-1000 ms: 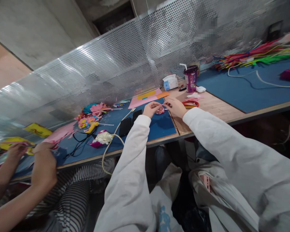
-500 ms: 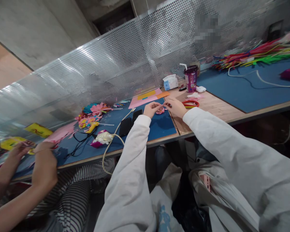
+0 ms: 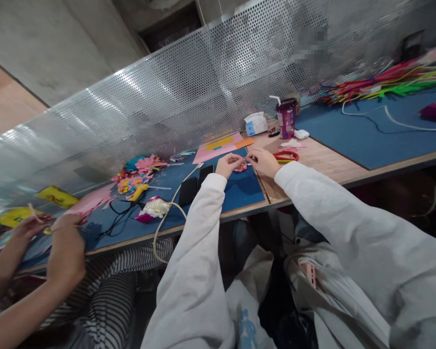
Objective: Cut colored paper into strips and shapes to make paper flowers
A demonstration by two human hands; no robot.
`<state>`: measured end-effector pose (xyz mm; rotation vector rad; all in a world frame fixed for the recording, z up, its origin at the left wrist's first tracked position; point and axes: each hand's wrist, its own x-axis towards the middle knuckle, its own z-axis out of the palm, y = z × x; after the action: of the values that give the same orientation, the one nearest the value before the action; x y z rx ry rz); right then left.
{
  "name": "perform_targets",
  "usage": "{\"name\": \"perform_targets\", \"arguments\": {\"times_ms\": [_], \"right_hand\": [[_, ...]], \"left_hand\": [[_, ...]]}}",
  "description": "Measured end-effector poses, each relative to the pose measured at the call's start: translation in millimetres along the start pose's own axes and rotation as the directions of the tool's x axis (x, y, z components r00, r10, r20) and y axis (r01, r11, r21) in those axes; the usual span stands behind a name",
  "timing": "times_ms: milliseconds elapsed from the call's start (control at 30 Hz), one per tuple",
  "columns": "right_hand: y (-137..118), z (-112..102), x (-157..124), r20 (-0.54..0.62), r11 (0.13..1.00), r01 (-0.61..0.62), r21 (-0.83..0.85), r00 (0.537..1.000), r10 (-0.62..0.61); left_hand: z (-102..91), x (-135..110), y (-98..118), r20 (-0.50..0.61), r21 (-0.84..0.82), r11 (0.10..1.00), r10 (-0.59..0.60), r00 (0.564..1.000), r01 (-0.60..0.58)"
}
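Over the blue mat (image 3: 245, 190), my left hand (image 3: 228, 166) and my right hand (image 3: 263, 162) meet with their fingertips almost touching. Both are closed in a pinch on a small crumpled pink paper piece (image 3: 241, 167), which hangs just below the fingers. Its exact shape is too small to make out. Scissors with red handles (image 3: 288, 156) lie beside my right hand. Two dark phones (image 3: 188, 191) rest close to my left wrist. Behind my hands lie a pink paper sheet (image 3: 203, 152) and an orange strip (image 3: 244, 143).
A purple cup with a straw (image 3: 287, 118) and a tissue pack (image 3: 256, 124) stand at the back. Colourful pipe cleaners (image 3: 388, 82) lie far right. Paper flowers (image 3: 145, 167), a yellow glue gun (image 3: 138, 192) and a cable (image 3: 163, 219) lie left. A co-worker's hands (image 3: 63, 228) work far left.
My hands keep nearly the same pinch over the mat. At far left, a pale pink strip now stands up in the co-worker's fingers.
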<state>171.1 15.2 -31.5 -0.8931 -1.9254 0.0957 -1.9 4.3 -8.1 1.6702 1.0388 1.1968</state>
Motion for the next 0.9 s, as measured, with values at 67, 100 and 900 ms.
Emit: {"name": "perform_targets", "arguments": {"times_ms": [67, 100, 900], "right_hand": [[-0.9, -0.1, -0.8, 0.004, 1.0, -0.018, -0.009, 1.0, 0.018], [-1.3, -0.2, -1.1, 0.008, 1.0, -0.023, -0.011, 1.0, 0.023], [1.5, 0.2, 1.5, 0.003, 0.998, -0.064, 0.012, 0.998, 0.064]], "left_hand": [[-0.3, 0.2, -0.5, -0.001, 0.006, 1.0, 0.002, 1.0, -0.002], [-0.4, 0.3, -1.0, -0.001, 0.011, 1.0, 0.004, 1.0, -0.004], [-3.7, 3.2, -1.7, -0.044, 0.021, 1.0, 0.017, 0.999, -0.016]]}}
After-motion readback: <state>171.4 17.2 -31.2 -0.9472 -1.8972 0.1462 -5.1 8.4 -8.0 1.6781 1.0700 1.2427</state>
